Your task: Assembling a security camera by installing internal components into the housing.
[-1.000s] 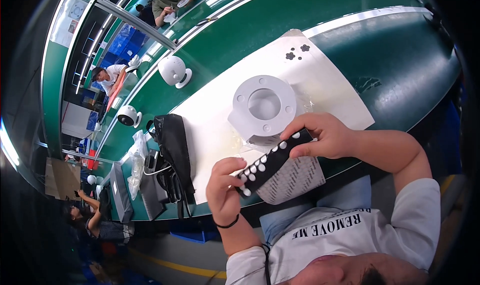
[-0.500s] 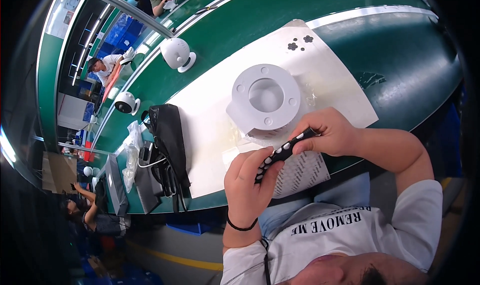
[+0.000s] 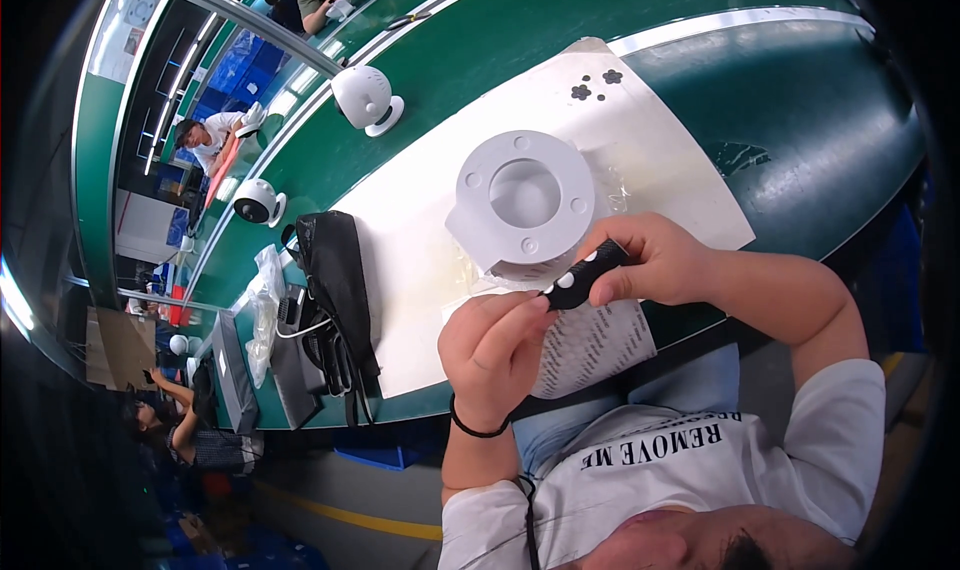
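Observation:
A black strip with white round spots (image 3: 578,278) is held between my two hands above the near edge of the table. My right hand (image 3: 655,260) is closed around its right end. With thumb and fingertips, my left hand (image 3: 492,355) pinches at the strip's lower left end; whether it has a single spot or the strip itself cannot be made out. Just beyond them, a white round housing (image 3: 473,208) with a wide opening and small round recesses in its rim sits on clear plastic wrap. Below the strip lies a sheet with repeated print (image 3: 600,355).
A white board (image 3: 400,340) covers the green table, with black flower-shaped pieces (image 3: 581,92) at its far end. To the left lie a black pouch (image 3: 330,260), cables, grey boxes (image 3: 232,375) and clear bags (image 3: 265,315). White cameras (image 3: 362,97) stand behind. Other people work farther off.
My left hand has drawn back from along the strip to its lower end, and its fingers now pinch there. The strip looks shorter and more bunched in my right hand.

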